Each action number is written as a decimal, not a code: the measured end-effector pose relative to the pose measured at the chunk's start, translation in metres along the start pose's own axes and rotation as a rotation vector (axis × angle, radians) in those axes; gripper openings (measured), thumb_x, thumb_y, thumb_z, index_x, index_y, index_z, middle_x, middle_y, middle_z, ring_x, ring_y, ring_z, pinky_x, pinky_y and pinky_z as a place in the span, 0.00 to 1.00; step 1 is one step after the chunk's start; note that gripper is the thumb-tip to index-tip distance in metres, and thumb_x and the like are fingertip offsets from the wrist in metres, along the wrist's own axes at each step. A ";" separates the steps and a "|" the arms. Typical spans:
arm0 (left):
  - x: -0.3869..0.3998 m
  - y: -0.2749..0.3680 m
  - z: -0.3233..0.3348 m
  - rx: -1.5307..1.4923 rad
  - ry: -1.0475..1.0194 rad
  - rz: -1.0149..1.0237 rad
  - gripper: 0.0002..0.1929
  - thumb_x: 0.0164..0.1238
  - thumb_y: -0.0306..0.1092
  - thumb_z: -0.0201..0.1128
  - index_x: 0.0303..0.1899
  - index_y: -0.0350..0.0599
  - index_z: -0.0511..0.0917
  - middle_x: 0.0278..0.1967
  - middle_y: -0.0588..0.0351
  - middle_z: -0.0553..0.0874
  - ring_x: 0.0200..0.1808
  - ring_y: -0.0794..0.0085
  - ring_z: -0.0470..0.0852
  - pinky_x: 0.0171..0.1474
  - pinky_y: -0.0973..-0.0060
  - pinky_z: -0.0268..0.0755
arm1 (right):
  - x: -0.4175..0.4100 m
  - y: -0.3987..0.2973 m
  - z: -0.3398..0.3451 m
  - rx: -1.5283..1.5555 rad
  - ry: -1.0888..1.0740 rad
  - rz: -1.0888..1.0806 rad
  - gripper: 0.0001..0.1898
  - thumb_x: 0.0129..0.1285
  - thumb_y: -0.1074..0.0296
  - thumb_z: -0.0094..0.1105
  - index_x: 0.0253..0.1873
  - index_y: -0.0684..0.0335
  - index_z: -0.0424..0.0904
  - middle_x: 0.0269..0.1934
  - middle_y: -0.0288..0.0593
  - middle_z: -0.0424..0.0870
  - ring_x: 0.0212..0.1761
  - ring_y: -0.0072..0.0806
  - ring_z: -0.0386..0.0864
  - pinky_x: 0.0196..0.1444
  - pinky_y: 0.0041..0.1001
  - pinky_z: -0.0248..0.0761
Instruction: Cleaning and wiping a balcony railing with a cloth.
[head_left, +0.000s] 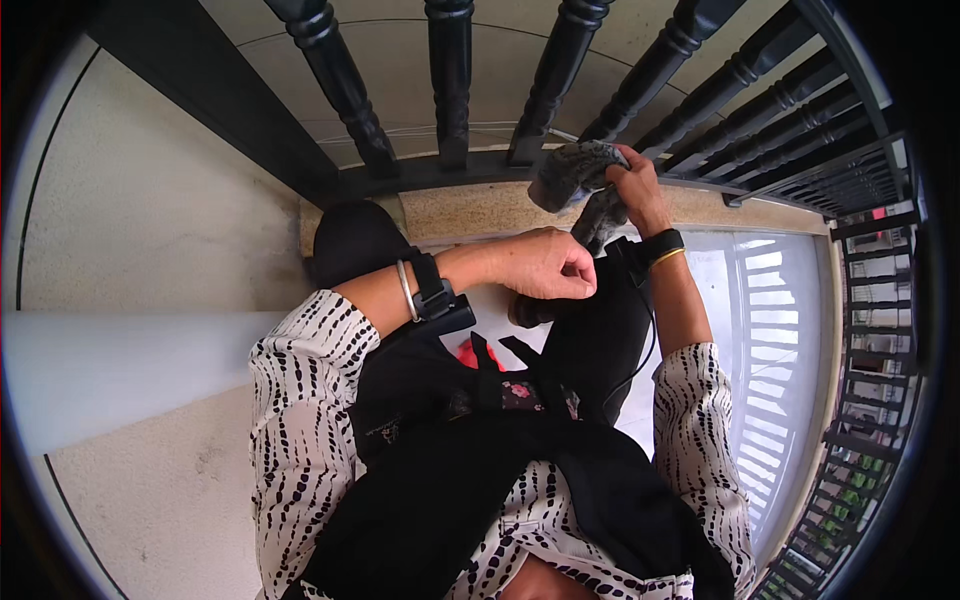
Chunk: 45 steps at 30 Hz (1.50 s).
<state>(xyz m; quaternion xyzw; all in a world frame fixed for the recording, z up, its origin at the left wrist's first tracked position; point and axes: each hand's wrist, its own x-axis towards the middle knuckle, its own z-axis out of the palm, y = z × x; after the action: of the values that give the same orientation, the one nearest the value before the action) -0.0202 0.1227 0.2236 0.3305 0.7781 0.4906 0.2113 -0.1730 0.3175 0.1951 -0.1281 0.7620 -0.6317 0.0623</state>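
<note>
My right hand (637, 187) grips a dark grey, mottled cloth (576, 174), part of which hangs down below the fingers. The cloth is close to the bottom rail of a black balustrade (450, 161), above a tan stone ledge (472, 212). In front of my torso, my left hand (551, 264) is curled with the fingers bent inward, near my dark-clad knee and lower left of the cloth. Nothing shows in it, though its palm is hidden. Both wrists wear black straps and a bangle.
Black turned balusters (555, 67) run along the front and curve to the right. A pale wall (135, 187) with a white pipe (135, 367) stands at the left. Shiny light floor (697, 300) lies at the right. Something red (472, 352) shows beneath me.
</note>
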 end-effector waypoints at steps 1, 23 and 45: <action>0.003 0.006 0.001 0.000 0.006 0.001 0.13 0.70 0.39 0.65 0.42 0.38 0.87 0.35 0.58 0.89 0.36 0.79 0.85 0.44 0.78 0.77 | -0.002 0.004 0.009 0.022 -0.067 0.018 0.19 0.55 0.79 0.55 0.53 0.71 0.82 0.40 0.39 0.86 0.39 0.22 0.80 0.45 0.22 0.73; -0.045 0.112 0.140 0.902 -0.152 -0.077 0.07 0.54 0.35 0.63 0.32 0.46 0.85 0.30 0.59 0.85 0.41 0.67 0.85 0.49 0.65 0.66 | -0.055 0.052 0.165 -0.971 -0.452 -0.229 0.21 0.62 0.58 0.63 0.56 0.63 0.74 0.50 0.58 0.82 0.52 0.57 0.82 0.56 0.49 0.75; -0.047 0.114 0.131 0.900 -0.419 -0.251 0.07 0.61 0.34 0.62 0.38 0.48 0.85 0.33 0.58 0.85 0.42 0.68 0.83 0.50 0.69 0.65 | -0.040 0.054 0.163 -1.170 -0.540 -0.259 0.19 0.62 0.59 0.57 0.55 0.60 0.78 0.45 0.54 0.88 0.49 0.51 0.86 0.52 0.44 0.79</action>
<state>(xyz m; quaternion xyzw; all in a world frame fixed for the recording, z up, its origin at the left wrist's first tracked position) 0.1328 0.2046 0.2704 0.3838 0.8870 0.0010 0.2566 -0.0989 0.1833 0.1084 -0.3857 0.9157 -0.0611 0.0949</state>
